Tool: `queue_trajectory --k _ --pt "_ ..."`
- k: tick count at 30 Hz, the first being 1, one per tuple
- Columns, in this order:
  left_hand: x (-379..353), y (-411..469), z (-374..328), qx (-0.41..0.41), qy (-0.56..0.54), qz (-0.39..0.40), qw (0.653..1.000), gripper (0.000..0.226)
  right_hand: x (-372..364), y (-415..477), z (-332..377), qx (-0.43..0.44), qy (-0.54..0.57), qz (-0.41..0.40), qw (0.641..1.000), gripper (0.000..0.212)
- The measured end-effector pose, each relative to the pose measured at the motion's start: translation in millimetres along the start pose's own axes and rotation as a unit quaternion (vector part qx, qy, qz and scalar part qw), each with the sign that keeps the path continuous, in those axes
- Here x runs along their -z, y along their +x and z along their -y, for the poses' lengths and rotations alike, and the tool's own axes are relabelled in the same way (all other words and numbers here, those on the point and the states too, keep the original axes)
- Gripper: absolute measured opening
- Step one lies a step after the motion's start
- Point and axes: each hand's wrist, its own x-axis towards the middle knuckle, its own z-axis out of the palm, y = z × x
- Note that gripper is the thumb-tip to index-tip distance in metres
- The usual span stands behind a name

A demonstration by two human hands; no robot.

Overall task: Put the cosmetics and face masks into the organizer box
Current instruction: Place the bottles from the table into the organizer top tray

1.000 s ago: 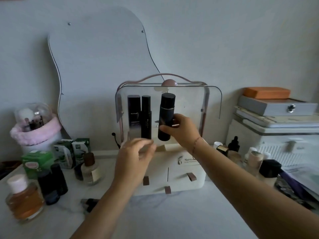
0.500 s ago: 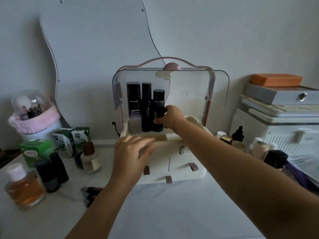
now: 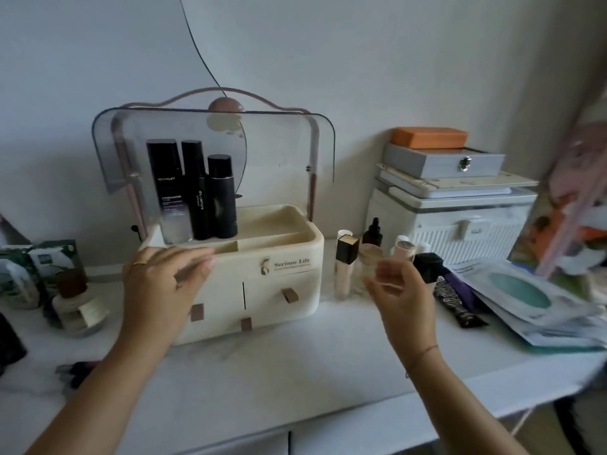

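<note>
The left hand (image 3: 164,284) is resting on the front left rim of the organizer box (image 3: 295,280), its grip wide, fingers laid nearly straight along the edge and holding nothing. The right hand (image 3: 402,297) is hovering to the right of the box with a loose, empty grip, fingers gently bent and blurred. It is hanging just in front of the foundation bottle (image 3: 346,267), a slim pale column with a square black cap, and not touching it.

The face masks (image 3: 525,297) are lying flat and fanned on the counter (image 3: 295,372) further right, well apart from both hands; they are thin glossy sachets, the top one printed with a teal oval. A soft black tube (image 3: 456,302) is lying between them and the right hand.

The box is showing as cream matte plastic with rounded corners and small brown drawer tabs, its smoky clear lid (image 3: 279,152) standing raised. Three tall cylindrical black bottles (image 3: 193,192) are standing upright, side by side, in its rear left compartment.
</note>
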Motion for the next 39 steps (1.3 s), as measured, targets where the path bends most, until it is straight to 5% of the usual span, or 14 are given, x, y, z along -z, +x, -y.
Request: queue_trajectory --k 6,22,29,34,39 --pt "-6.5 -8.1 -2.6 -0.013 0.01 -0.032 0.999 0.021 -26.5 21.2 -32.4 -0.039 -0.024 0.019 0.999 0.037" --pt "-9.8 -11.0 0.8 -0.035 0.006 -0.055 0.998 0.031 -62.7 29.1 -31.6 -0.096 -0.174 0.0 0.98 0.023" --pt "-10.9 -11.6 4.1 -0.049 0.024 -0.063 0.997 0.032 -40.9 8.1 41.9 0.113 -0.04 -0.12 0.985 0.026" --pt "-11.7 -10.8 5.1 -0.048 0.024 -0.055 0.997 0.034 -71.8 25.2 104.3 0.158 0.01 0.039 0.987 0.021" --pt "-8.0 -11.7 4.3 -0.033 0.015 -0.042 0.998 0.034 -131.4 76.9 107.3 0.025 -0.03 0.164 0.986 0.019"
